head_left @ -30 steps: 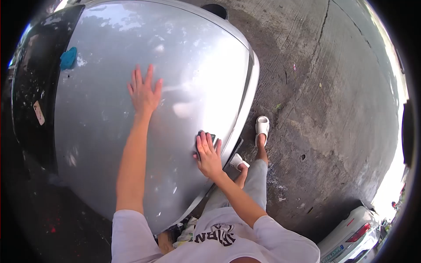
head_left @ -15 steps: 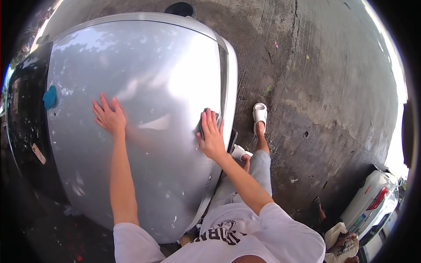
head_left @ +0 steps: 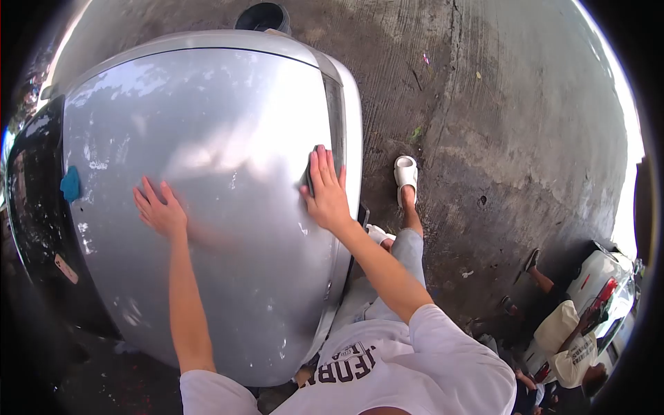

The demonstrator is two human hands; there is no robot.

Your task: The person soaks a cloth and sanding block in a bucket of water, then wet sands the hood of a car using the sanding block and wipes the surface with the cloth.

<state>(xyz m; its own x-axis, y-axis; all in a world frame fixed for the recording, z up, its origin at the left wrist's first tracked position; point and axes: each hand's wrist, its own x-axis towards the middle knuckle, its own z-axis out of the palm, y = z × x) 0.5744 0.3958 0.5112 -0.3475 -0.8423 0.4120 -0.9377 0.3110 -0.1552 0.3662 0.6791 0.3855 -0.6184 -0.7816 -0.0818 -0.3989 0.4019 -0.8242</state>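
A silver car hood (head_left: 228, 277) fills the left half of the view. My left hand (head_left: 164, 213) lies palm down on it with fingers spread and holds nothing. My right hand (head_left: 328, 197), near the hood's right edge, presses down on a dark pad (head_left: 310, 178). Only a strip of the pad shows beside the fingers; the rest is hidden under the hand. Bright reflections cover the paint around both hands.
A blue cloth (head_left: 70, 185) sits by the dark windshield (head_left: 34, 207), where a phone (head_left: 66, 269) also lies. A black bucket (head_left: 262, 18) stands beyond the car. Another person (head_left: 567, 339) crouches near a white car (head_left: 603, 280) at lower right.
My right hand and the dark pad have slid a little up along the hood's edge. My left hand stays flat. The view has shifted, and more of the other person shows.
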